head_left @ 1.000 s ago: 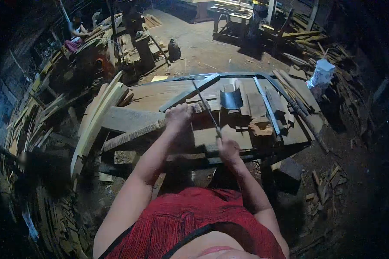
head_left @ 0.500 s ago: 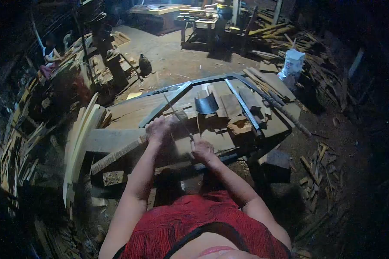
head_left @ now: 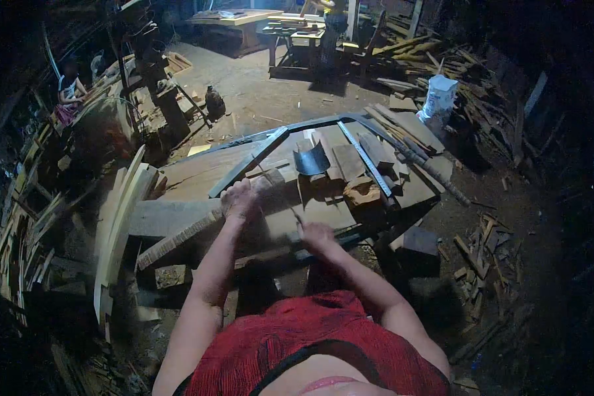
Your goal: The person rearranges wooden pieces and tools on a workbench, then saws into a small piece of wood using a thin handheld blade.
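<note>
The bench (head_left: 195, 177) is of flat, grained boards. The wooden bar (head_left: 185, 236), its side closely ridged, slants across the near left part. The left hand (head_left: 239, 200) remains closed over the bar near its far end. The right hand (head_left: 317, 236) is now slightly farther from the left, fingers closed around a slim, blurred rod (head_left: 297, 215). Beyond stands a smooth, curved plate (head_left: 311, 162).

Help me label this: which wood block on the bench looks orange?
The chunky block beside the near end of the narrow strip; its orange-brown colour differs from the duller boards beyond.
</note>
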Available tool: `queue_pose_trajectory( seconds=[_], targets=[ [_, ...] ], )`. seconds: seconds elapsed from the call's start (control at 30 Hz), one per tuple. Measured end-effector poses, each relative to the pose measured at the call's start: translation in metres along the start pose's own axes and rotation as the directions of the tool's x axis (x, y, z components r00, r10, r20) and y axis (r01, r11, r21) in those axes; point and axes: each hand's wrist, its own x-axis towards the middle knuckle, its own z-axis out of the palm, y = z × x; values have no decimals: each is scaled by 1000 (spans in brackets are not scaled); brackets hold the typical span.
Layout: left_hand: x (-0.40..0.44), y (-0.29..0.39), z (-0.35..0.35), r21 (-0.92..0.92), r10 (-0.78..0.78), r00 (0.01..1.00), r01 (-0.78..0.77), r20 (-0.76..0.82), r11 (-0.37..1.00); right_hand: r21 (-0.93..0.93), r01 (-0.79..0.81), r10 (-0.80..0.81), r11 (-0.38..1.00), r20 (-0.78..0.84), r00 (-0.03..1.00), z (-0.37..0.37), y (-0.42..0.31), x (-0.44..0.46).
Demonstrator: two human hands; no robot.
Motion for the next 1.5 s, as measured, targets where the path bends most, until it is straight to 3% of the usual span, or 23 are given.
queue_pose_trajectory(
  seconds=[0.07,0.1,0.17,0.2,0.23,0.27,0.3,0.33,0.37,0.43,0.57,0.7,0.77,0.87,0.93,0.97,1.03,1.1,1.17,1.27,1.4,1.47,1.5],
  targets=[
    [1,13,-25,-19,-56,995,58,82,998,-168,24,-65,985,-246,967,67,10,51],
    [1,18,-34,-39,-114,979,122,170,992,-164,22,-63,986,-249,966,56,7,67],
    [2,19,-34,-41,-120,978,129,172,991,311,-153,188,938,-86,978,21,0,86],
    [2,19,-34,-46,-128,976,138,177,989,314,-153,187,937,-82,979,21,-1,82],
    [1,19,-33,-43,-133,974,143,185,989,-77,28,-28,997,-2,1000,23,-2,76],
    [0,19,-32,-29,-130,976,137,177,990,-431,248,-201,867,153,968,24,-3,68],
    [0,18,-32,-15,-128,977,132,169,991,85,-87,87,993,8,996,33,1,54],
    [0,18,-32,-12,-137,975,141,176,990,506,-6,113,863,-180,977,60,7,22],
    [0,19,-33,-20,-127,977,132,171,991,806,152,217,572,-327,920,82,11,-7],
    [1,16,-28,-28,-128,977,134,170,991,488,-365,398,793,38,917,-2,-10,-39],
    [0,15,-27,-18,-89,990,92,113,996,541,-321,393,777,-18,919,-4,-12,-76],
    [1,14,-22,-71,-88,988,98,127,993,358,-340,313,870,132,941,-3,-2,-6],
    [1,18,-30,-46,-92,988,98,125,994,321,-228,280,919,-125,952,44,6,46],
    [1,20,-34,-8,-102,985,104,142,995,312,-148,214,938,-190,958,35,2,82],
    [2,19,-31,3,-111,981,112,162,994,255,-137,174,957,-127,977,32,1,86],
    [2,17,-29,-9,-92,982,95,164,995,411,-200,251,889,-75,965,32,1,73],
    [1,14,-26,-19,-81,982,86,171,996,565,-175,338,806,-196,921,-5,-13,38],
    [0,16,-27,-75,-99,987,109,123,991,233,-140,156,962,-51,987,22,-5,-9],
    [1,19,-31,-78,-116,982,129,153,989,464,-307,375,831,-59,925,20,-11,-54],
    [2,18,-37,-97,-128,978,145,162,985,519,-299,407,801,-106,907,1,-18,-84],
    [1,22,-40,-104,-131,977,150,168,983,456,-249,321,854,-88,943,19,-3,-38],
    [1,21,-32,-93,-132,981,146,140,985,168,-75,70,983,36,997,45,8,8],
    [1,20,-29,-81,-137,984,147,118,986,312,-174,186,934,-9,982,19,0,33]
  ],
)
